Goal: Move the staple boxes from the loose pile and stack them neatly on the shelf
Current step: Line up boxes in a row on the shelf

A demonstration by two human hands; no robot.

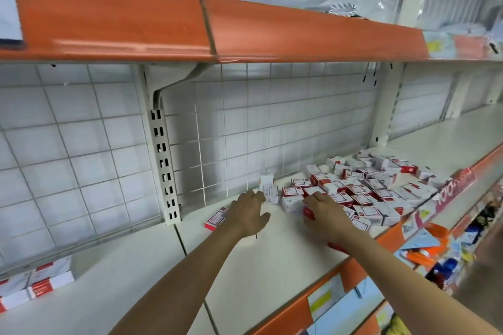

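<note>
Your right fingers (310, 200) curl down onto the near edge of the pile (362, 185), and a red box (309, 213) shows under the palm; it looks held, though the right hand (322, 211) hides the grip itself. That reach makes sense: the pile's closest boxes are the easiest to lift without disturbing the heap behind.

Your left fingers (258, 196) lie fairly straight, tips against the lower box of a small stack (268, 187) of white boxes near the back wall (272, 130). The left hand (249, 213) appears to be steadying or squaring that stack, not gripping it. Starting against the wall gives the row a straight edge to line up on.

One box (216, 219) lies flat by itself just left of your left wrist, apart from both pile and stack. Far left on the same shelf (272, 253), a tidy block (35, 284) of red-and-white boxes already stands in even rows, a fair model for the result.

The boxes carry red bands and white label panels with dark print, but the wording is too small and blurred to read. The pink strip (451, 193) on the shelf edge bears large red lettering, also illegible here.
</note>
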